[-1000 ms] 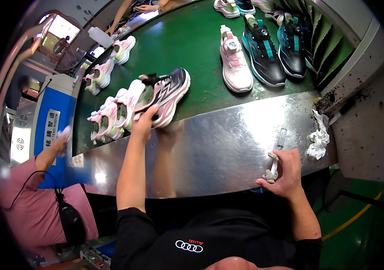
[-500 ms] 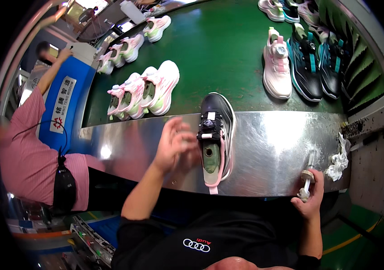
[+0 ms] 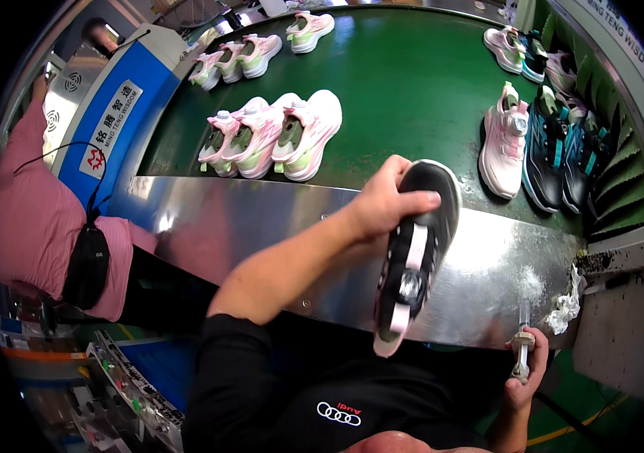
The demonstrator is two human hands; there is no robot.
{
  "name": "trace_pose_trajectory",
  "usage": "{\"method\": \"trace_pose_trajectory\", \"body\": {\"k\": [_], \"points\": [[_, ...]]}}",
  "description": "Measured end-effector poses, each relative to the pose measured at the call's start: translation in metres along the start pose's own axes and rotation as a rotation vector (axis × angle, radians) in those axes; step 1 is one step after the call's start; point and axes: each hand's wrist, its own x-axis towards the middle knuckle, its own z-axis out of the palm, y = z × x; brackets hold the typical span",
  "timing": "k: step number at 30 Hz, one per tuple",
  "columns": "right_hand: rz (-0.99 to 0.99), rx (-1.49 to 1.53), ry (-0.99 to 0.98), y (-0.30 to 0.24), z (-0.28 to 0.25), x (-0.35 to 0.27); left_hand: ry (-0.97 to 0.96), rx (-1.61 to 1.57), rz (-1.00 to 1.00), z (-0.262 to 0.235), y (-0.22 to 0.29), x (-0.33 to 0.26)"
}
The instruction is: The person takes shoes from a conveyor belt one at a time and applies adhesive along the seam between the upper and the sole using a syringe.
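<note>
Your left hand (image 3: 382, 204) is wrapped tight around the toe end of a black shoe with a pink strap (image 3: 412, 257), holding it up over the shiny metal tabletop (image 3: 261, 226), heel end toward you. Your right hand (image 3: 527, 370) is closed around a small tool (image 3: 520, 355) down by the tabletop's near edge, beside a crumpled white rag (image 3: 566, 306). It looks like you are getting the shoe ready to work on, so next you likely need to bring the tool and shoe together, keeping the shoe steady.

Bright overhead light is glaring off the steel table (image 3: 208, 219); edges are bending and darkening toward the fisheye rim.
</note>
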Motion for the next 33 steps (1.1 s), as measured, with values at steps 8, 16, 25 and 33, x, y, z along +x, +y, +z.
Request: {"method": "trace_pose_trajectory", "body": {"k": [8,16,25,33], "points": [[-0.069,0.662,-0.323,-0.048,0.032,0.042,-0.148,-0.640,0.101,-0.007,-0.012,-0.044],[-0.196,0.836,-0.590,-0.094,0.078,0.078,-0.257,-0.492,0.228,-0.012,-0.025,-0.059],[-0.155,0.788,-0.555,-0.093,0.077,0.084,-0.249,-0.422,0.249,-0.012,-0.024,-0.065],[-0.063,-0.164,-0.216,-0.021,0.005,0.051,-0.044,-0.581,0.067,-0.015,-0.017,-0.058]]}}
